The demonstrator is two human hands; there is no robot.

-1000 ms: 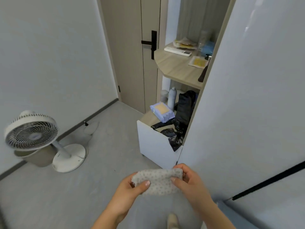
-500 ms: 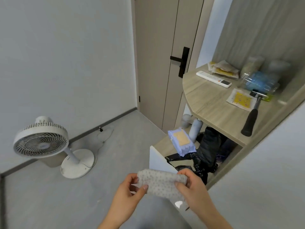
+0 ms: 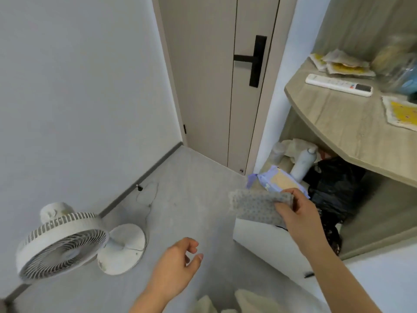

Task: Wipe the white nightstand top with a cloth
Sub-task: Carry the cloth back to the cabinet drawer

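Observation:
My right hand [image 3: 300, 213] pinches a folded grey dotted cloth [image 3: 255, 206] and holds it out above the near left corner of the white nightstand [image 3: 266, 242]. The nightstand's top carries a blue wipes pack [image 3: 277, 181], a white bottle [image 3: 303, 162] and black plastic bags [image 3: 334, 188], so little of its surface shows. My left hand [image 3: 178, 267] hangs lower over the floor, fingers loosely curled, holding nothing.
A wooden shelf [image 3: 343, 123] juts out above the nightstand, with a white remote [image 3: 338, 84] and paper packets on it. A white floor fan [image 3: 65, 242] stands at the left by the wall. The closed door [image 3: 214, 75] with a black handle is ahead.
My left hand has let go of the cloth and dropped down to the left. My right hand has carried the cloth forward toward the nightstand, and the view has moved closer.

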